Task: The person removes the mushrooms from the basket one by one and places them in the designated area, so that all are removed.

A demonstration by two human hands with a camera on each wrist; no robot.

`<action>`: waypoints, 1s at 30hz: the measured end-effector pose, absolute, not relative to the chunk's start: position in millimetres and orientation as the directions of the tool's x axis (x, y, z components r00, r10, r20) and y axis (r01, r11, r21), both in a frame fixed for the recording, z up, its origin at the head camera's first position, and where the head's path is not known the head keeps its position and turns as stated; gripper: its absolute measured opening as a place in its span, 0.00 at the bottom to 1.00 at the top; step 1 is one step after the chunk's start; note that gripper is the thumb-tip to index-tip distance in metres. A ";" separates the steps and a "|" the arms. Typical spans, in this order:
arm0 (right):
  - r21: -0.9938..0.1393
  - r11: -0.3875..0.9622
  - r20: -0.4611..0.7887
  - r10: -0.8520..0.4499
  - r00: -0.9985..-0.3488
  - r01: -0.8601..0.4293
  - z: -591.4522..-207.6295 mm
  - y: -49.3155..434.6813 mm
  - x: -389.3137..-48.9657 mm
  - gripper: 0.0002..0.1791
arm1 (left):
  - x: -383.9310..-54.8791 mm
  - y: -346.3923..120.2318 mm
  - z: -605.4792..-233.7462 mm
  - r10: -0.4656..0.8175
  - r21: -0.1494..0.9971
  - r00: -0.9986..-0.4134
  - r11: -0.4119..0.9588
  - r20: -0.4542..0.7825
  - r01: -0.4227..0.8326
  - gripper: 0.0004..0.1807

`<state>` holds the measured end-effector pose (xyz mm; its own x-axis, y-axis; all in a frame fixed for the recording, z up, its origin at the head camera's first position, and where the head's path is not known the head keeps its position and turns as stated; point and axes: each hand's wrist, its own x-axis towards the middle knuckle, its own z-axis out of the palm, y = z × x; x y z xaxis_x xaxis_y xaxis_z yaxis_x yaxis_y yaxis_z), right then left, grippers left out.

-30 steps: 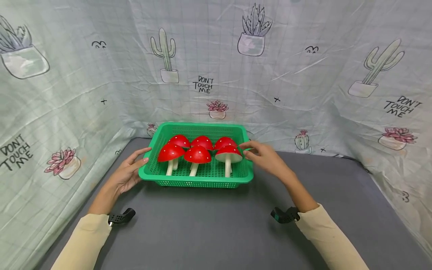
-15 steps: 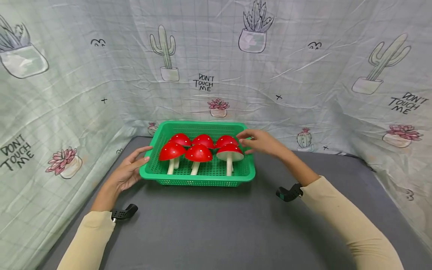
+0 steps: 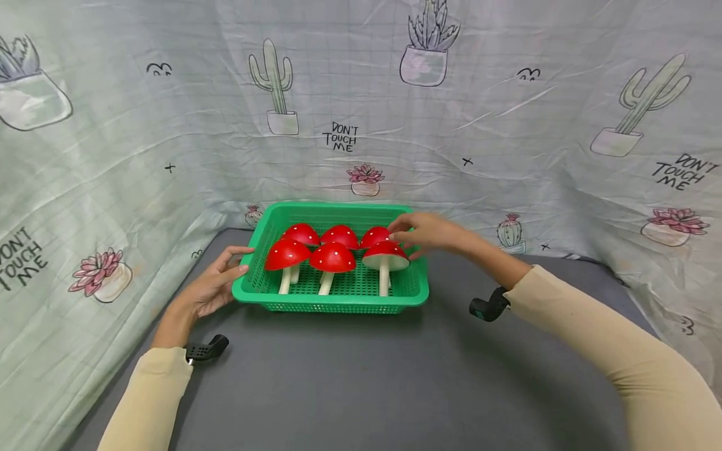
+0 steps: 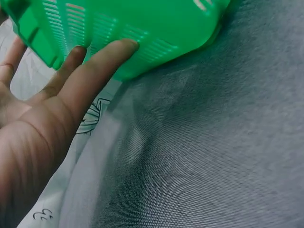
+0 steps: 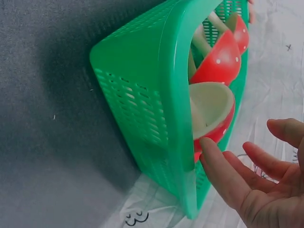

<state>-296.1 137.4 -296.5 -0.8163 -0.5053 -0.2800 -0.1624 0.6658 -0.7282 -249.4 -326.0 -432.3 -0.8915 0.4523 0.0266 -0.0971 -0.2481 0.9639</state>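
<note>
Several toy mushrooms with white-dotted red caps [image 3: 333, 257] and pale stems [image 3: 385, 279] stand in a green plastic basket [image 3: 333, 300] in the head view. At the basket's left end is my left hand [image 3: 211, 285], fingers spread along the rim and side; the left wrist view has its fingertips against the slotted wall [image 4: 152, 28]. My right hand [image 3: 431, 232] reaches over the right rim, fingers loosely bent beside the rear right mushroom [image 3: 375, 235]. In the right wrist view a fingertip [image 5: 207, 145] overlaps the nearest mushroom's cap [image 5: 221, 130], with nothing enclosed between thumb and fingers.
The basket rests on a grey cloth-covered table [image 3: 338, 376], close to the back. Pale cactus-print fabric [image 3: 361, 94] hangs behind and along both sides. Each wrist wears a black camera band [image 3: 207, 348].
My right hand has moved inward and slightly up over the basket's right rim toward the rear right mushroom, its elbow swinging outward. The left hand keeps its place at the left end.
</note>
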 end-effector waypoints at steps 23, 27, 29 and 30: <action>-0.421 0.906 -0.622 -0.264 -0.738 0.031 -291.2 81.4 -327.3 0.41 | -246.6 -326.4 -426.7 0.479 0.962 -0.878 -0.243 0.007 -0.125 0.22; -0.331 0.939 -0.728 -0.189 -0.659 0.097 -285.4 69.8 -336.4 0.44 | -246.6 -324.4 -426.6 0.478 0.961 -0.879 -0.245 0.005 -0.128 0.22; -0.286 0.955 -0.744 -0.170 -0.646 0.079 -286.1 66.0 -337.9 0.44 | -245.4 -323.4 -427.8 0.485 0.960 -0.875 -0.243 -0.002 -0.137 0.21; -0.267 0.961 -0.745 -0.162 -0.647 0.067 -286.5 64.8 -337.8 0.44 | -244.8 -322.8 -428.5 0.489 0.960 -0.872 -0.241 -0.005 -0.141 0.21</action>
